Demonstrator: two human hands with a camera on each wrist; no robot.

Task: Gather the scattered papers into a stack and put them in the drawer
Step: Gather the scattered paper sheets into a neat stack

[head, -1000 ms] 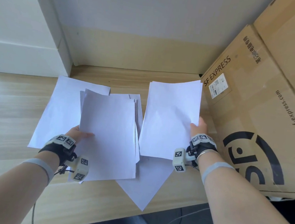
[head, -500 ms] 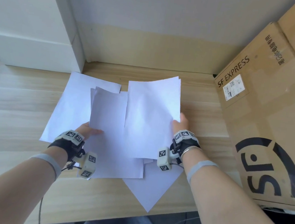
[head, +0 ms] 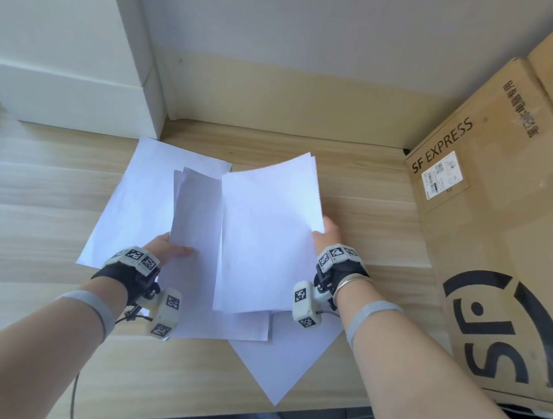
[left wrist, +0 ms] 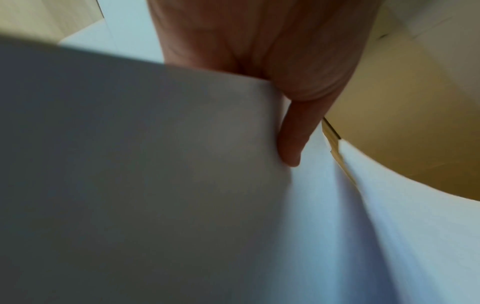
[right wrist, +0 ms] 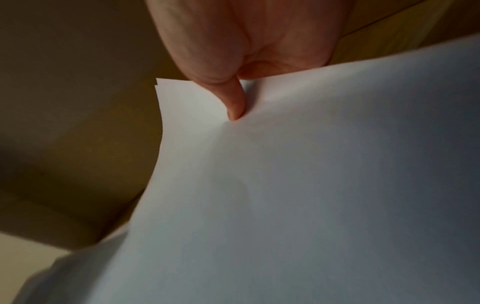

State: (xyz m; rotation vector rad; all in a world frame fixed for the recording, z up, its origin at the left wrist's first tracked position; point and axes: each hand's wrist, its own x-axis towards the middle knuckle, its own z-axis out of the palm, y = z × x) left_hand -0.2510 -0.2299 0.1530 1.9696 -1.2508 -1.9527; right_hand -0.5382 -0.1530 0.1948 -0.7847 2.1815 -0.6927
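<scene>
Two hands pinch paper: left hand (head: pixel 169 248) its sheets (head: pixel 196 234), right hand (head: pixel 325 235) an overlapping bundle (head: pixel 265 235) above the counter (head: pixel 28 198).

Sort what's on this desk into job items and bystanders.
Job:
right-hand sheets, pinched by right hand
left-hand sheets, held by left hand
loose sheets on desk

Bystanders:
SF Express box
white boxes

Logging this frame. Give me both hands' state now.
Left hand: holding the left sheets, thumb on top.
Right hand: holding the right sheets by their edge.
</scene>
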